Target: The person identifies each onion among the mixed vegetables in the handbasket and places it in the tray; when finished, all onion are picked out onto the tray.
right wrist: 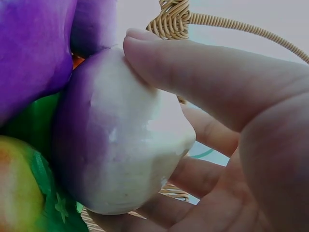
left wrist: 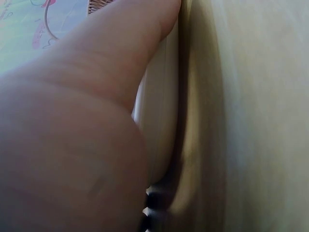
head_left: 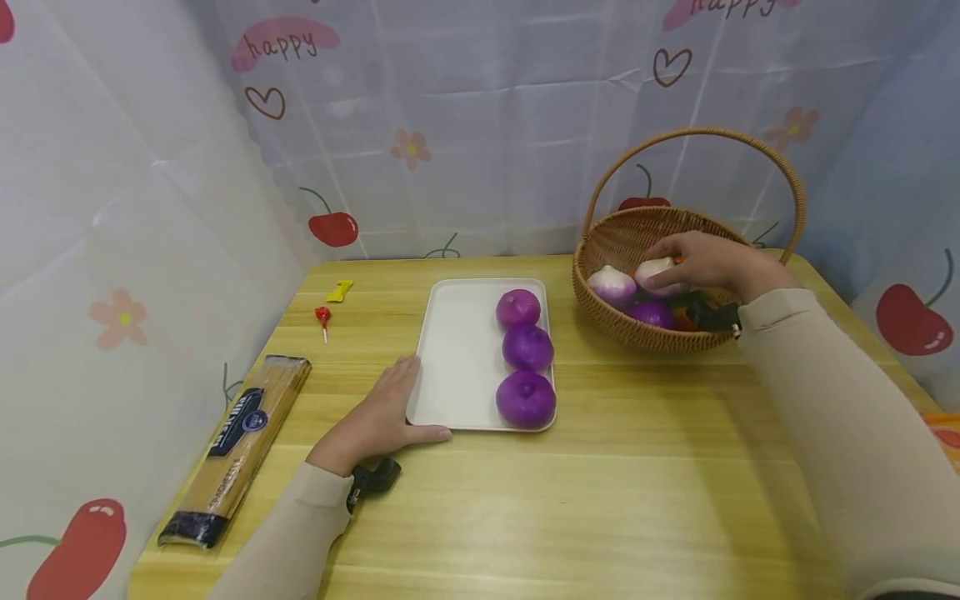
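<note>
My right hand (head_left: 708, 260) reaches into the wicker basket (head_left: 617, 320) and grips a white-and-purple turnip (right wrist: 113, 140), thumb over one side and fingers round the other. A second turnip (head_left: 611, 287) lies to its left, with a purple onion (head_left: 651, 313) in front. At the table's middle, my left hand (head_left: 378, 417) rests against the near left corner of the white tray (head_left: 461, 358), fingers extended along its side and thumb along its front edge. Three purple onions stand in a column on the tray's right side: far (head_left: 518, 309), middle (head_left: 528, 347) and near (head_left: 526, 399).
A pack of spaghetti (head_left: 236, 454) lies along the table's left edge. Beyond it are a red lollipop (head_left: 322, 315) and a yellow wrapped candy (head_left: 340, 291). The basket's tall handle (head_left: 705, 132) arches over my right hand. A printed curtain (head_left: 480, 150) hangs behind the table.
</note>
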### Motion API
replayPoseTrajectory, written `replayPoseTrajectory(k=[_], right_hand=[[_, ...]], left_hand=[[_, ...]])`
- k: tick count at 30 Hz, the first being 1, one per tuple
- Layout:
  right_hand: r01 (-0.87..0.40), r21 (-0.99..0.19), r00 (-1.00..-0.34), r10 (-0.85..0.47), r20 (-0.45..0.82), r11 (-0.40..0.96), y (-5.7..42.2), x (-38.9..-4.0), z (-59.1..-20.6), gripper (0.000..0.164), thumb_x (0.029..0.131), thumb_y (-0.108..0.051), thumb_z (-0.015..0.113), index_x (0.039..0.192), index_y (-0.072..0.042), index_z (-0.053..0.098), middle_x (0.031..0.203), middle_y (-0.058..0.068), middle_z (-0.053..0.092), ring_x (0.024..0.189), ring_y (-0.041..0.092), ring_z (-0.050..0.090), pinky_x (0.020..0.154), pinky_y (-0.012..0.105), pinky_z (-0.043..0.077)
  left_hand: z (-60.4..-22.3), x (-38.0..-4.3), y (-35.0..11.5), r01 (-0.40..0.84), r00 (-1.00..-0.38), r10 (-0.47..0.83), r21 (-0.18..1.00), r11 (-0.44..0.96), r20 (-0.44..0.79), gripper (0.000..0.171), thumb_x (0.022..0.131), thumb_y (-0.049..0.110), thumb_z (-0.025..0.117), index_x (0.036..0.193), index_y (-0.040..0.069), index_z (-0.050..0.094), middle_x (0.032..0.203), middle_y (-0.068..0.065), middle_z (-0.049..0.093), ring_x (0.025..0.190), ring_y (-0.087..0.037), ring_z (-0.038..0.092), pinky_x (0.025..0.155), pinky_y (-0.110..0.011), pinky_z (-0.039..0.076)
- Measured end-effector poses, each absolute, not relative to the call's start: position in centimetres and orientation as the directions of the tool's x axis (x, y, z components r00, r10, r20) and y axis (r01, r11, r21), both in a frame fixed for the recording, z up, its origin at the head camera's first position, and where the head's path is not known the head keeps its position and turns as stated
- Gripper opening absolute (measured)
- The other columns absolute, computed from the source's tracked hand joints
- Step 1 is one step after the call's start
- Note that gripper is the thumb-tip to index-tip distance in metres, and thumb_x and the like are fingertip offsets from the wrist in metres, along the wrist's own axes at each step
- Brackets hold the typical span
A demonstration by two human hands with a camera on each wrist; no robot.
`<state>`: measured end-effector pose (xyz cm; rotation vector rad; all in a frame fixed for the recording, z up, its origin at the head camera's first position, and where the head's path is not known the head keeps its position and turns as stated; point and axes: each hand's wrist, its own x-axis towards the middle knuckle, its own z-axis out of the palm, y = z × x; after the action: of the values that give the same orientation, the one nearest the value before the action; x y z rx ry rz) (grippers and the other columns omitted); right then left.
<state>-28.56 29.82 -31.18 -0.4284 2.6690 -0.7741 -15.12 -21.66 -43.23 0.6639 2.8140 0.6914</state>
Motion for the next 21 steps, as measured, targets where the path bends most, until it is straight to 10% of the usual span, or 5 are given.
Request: replayPoseTrajectory(k=[21], right_hand=[[-0.200,-0.560,-0.919,-0.352,-0.178,0.804,29.73,-28.44,-30.60,0.073,0.098,-0.043,0.077,0.152,0.000,0.052,0.155,0.029,0.044,0.137,0.050,0.044,0.106,0.070,0.039]], left_hand=[[-43.23,-15.10,-21.63,0.379,-0.886,0.460,0.475,0.794,-0.061,0.135,0.081,0.073,0.078,0.164,-0.009,0.010,0.171,-0.025,0.010,0.158,-0.040,0.007,0.126,-0.052,0.009]])
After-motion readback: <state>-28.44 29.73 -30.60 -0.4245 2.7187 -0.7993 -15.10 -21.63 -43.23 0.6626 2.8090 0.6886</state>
